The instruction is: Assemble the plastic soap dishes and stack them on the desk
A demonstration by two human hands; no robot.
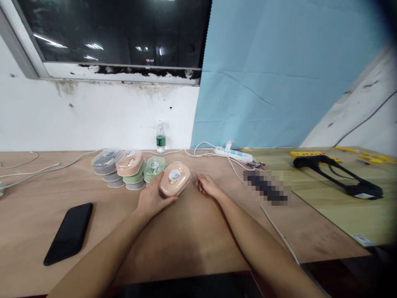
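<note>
My left hand (pixel 152 196) grips a pink lidded box (pixel 175 178) from its left side, thumb along the near edge. The box has rounded corners, a clear glossy cover and a round white label, and it tilts toward me. To its right, my right hand (pixel 207 185) rests by the table with fingers curled in; nothing shows in them. Left of the held box stand stacks of similar boxes: a green box (pixel 154 166) touching or close behind my left hand, another pink box (pixel 129 162) on top of a green one, and a grey box (pixel 107 160) on more grey ones.
A black phone (pixel 68 234) lies at the left front of the wooden table (pixel 186 240). Against the wall stand a water bottle (pixel 160 137) and a white power strip (pixel 233 154) with trailing cables. On the right are a blurred-out dark item (pixel 266 188) and a black frame-like object (pixel 338 176).
</note>
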